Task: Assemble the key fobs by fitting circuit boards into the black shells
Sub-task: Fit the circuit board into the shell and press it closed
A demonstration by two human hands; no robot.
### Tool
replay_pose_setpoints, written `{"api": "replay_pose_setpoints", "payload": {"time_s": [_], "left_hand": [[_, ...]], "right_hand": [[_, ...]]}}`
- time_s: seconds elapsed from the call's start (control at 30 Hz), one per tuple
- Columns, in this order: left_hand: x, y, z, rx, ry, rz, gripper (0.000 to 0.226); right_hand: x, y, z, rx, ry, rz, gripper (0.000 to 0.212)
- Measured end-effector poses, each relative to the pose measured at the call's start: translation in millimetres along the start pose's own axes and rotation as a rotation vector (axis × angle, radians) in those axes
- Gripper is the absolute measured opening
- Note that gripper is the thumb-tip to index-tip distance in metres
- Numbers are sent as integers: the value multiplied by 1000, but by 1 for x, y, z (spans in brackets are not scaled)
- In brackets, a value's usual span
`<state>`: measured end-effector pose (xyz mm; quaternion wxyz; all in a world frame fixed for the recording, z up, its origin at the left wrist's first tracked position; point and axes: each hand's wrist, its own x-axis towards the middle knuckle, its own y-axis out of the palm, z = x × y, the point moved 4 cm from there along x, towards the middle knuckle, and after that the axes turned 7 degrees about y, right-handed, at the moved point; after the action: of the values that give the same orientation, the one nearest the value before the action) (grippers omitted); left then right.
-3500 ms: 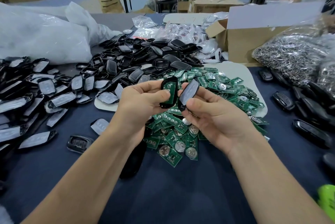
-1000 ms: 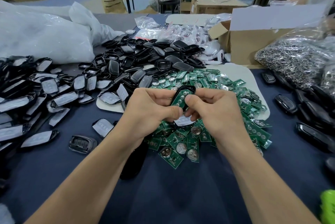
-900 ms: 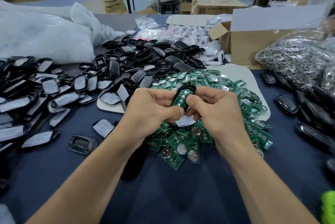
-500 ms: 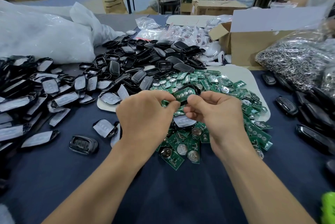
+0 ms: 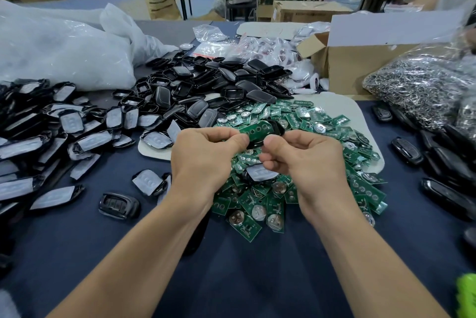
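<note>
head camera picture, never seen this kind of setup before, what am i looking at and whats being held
There is no machine here: a person wears one camera on the head, looking forward and down, so the two arms reaching in are their own. The left hand and right hand together pinch a black shell with a green circuit board lying in it. Beneath, on the dark blue table, lies a heap of loose circuit boards. Behind it is a pile of black shells, and to the left, shells with white film. A bag of metal rings sits on the right.
</note>
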<state>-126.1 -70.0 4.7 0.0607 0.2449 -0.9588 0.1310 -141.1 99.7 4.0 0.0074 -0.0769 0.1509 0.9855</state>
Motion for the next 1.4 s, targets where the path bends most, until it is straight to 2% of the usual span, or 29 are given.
{"api": "replay_pose_setpoints", "payload": {"time_s": [0.17, 0.23, 0.3, 0.43, 0.57, 0.6, 0.67, 0.7, 0.73, 0.8, 0.9, 0.97, 1.03, 1.1, 1.23, 1.4], "left_hand": [[1, 4, -2, -203, -70, 128, 20], [0, 6, -1, -225, -107, 172, 14], [0, 6, -1, -155, -82, 168, 9], [-3, 0, -10, 197, 102, 120, 16], [-6, -3, -16, 276, 231, 10, 11], [-6, -3, -16, 250, 243, 33, 22], [-5, 3, -13, 121, 221, 207, 54], [-5, 6, -12, 64, 215, 286, 60], [-6, 8, -13, 38, 222, 324, 59], [-5, 9, -13, 49, 249, 301, 49], [-4, 8, -9, 32, 245, 265, 42], [-4, 7, -8, 47, 223, 225, 42], [-4, 9, -7, 15, 185, 199, 40], [-4, 9, -8, -20, 176, 177, 36], [-6, 8, -11, 4, 206, 147, 39], [-9, 9, -10, 10, 235, 140, 41]], "right_hand": [[2, -5, 2, 44, 25, -13, 19], [3, -6, 1, 38, 40, -5, 17], [2, -5, 1, -22, 46, 25, 12], [2, -3, 1, -192, 7, 72, 21], [3, -5, 0, -193, -19, 20, 23], [4, -6, 1, -174, -10, 11, 22], [5, -6, 1, -97, 41, 37, 19], [5, -6, 0, -63, 78, 67, 17], [5, -5, -1, -50, 109, 98, 16], [6, -4, -3, -82, 120, 118, 15], [5, -10, 1, -351, -63, -78, 9], [0, -11, 8, -606, -232, -223, 22], [-8, -6, 13, -762, -362, -268, 30], [-12, -1, 14, -817, -431, -288, 29], [-12, 1, 11, -836, -412, -278, 26], [-9, -2, 8, -786, -348, -319, 12]]}}
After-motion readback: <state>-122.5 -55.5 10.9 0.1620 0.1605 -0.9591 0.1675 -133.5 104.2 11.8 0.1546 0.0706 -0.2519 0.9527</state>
